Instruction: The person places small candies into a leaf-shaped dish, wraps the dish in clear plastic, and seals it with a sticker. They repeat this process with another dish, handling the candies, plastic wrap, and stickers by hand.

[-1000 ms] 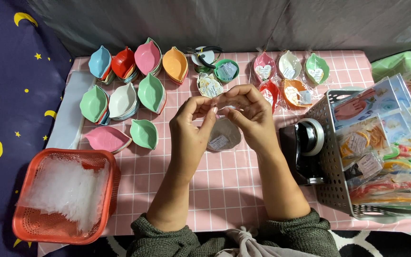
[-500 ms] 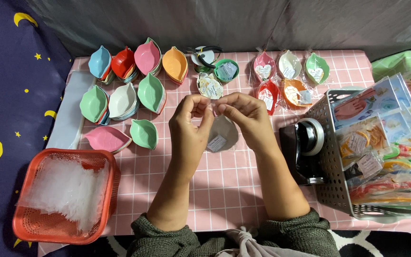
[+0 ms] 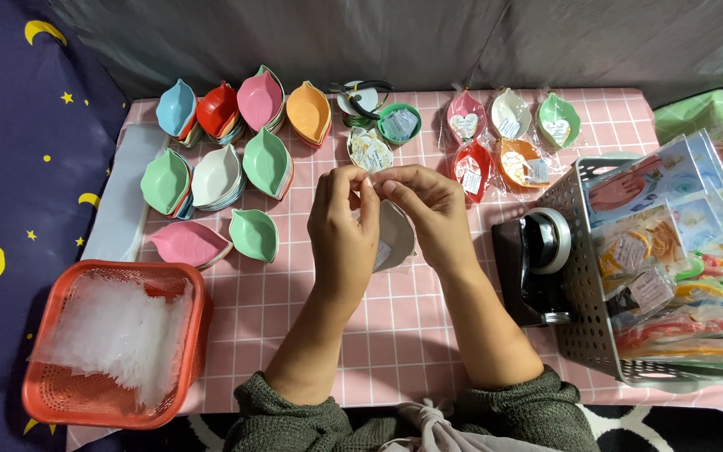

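Observation:
My left hand (image 3: 341, 228) and my right hand (image 3: 428, 209) meet over the middle of the pink checked table (image 3: 395, 335). Both pinch the top of a clear bag that holds a white leaf-shaped dish (image 3: 395, 238); the dish hangs below my fingers and is partly hidden by them. Just beyond my fingertips lies a small bagged dish with a card (image 3: 370, 151).
Stacks of coloured leaf-shaped dishes (image 3: 236, 142) fill the far left. Bagged dishes (image 3: 508, 138) lie at the far right. A black tape dispenser (image 3: 537, 259) and a grey perforated basket of packets (image 3: 671, 259) stand right. A red basket of clear bags (image 3: 115, 339) sits near left.
My hands have shifted slightly, working the top of the bag; the dish stays between them.

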